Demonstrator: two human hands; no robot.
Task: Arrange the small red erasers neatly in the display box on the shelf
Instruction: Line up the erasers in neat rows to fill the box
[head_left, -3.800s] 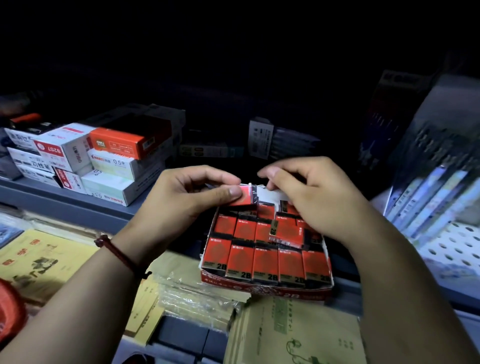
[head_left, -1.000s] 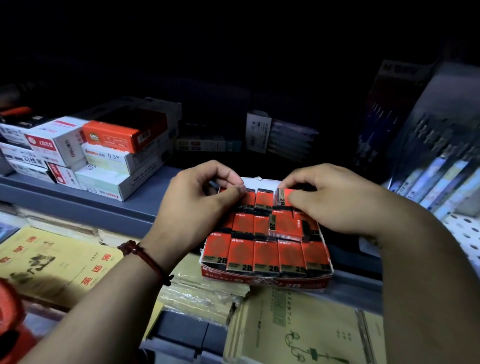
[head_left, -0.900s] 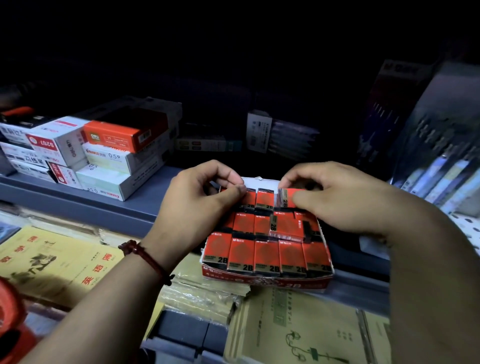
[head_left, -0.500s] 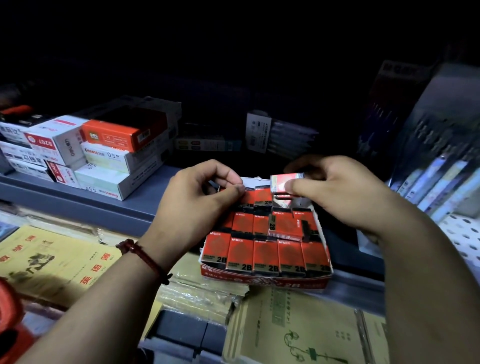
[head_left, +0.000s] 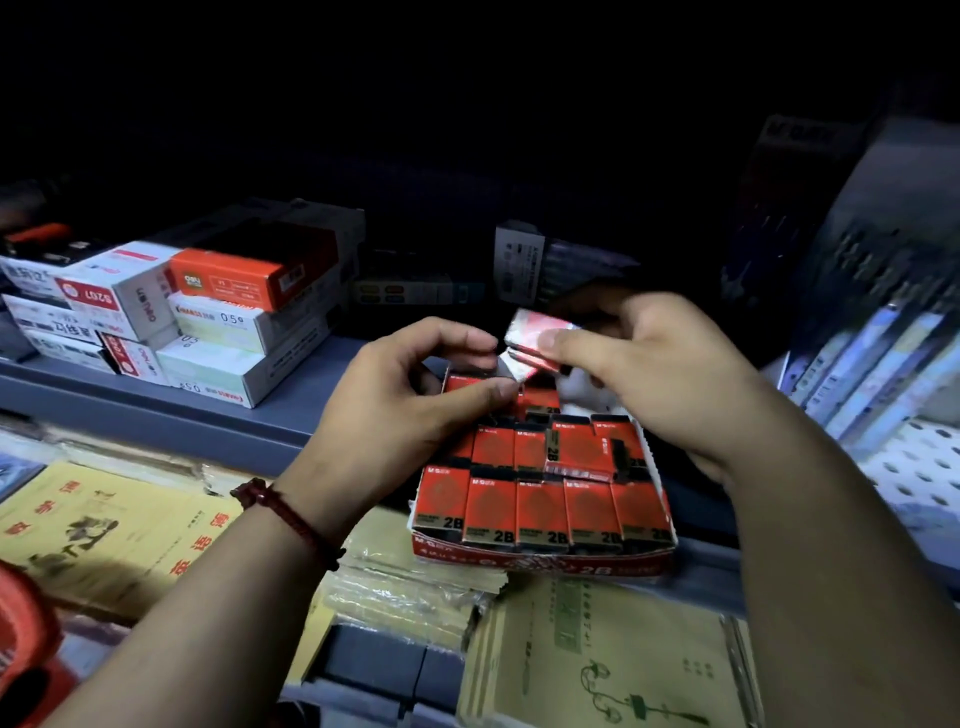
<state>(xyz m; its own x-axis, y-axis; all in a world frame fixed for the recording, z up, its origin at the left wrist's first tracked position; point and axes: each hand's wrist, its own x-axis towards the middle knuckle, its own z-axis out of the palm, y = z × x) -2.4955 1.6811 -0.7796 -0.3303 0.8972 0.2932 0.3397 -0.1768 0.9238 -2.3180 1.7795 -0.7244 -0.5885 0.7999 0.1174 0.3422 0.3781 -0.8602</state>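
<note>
Now our right hand (head_left: 657, 376) has lifted a red eraser (head_left: 540, 332) out of the back row. It pinches the eraser, blurred, above the twelve o'clock edge of the display box (head_left: 540, 564), so that row has a gap and is not yet neat. Our left hand (head_left: 405, 410) curls thumb and forefinger at the box's eleven o'clock corner; we cannot tell whether it grips. The boxed erasers (head_left: 540, 512) and the box front read "2B". At ten o'clock, a stacked carton (head_left: 228, 325) reads "0.5".
</note>
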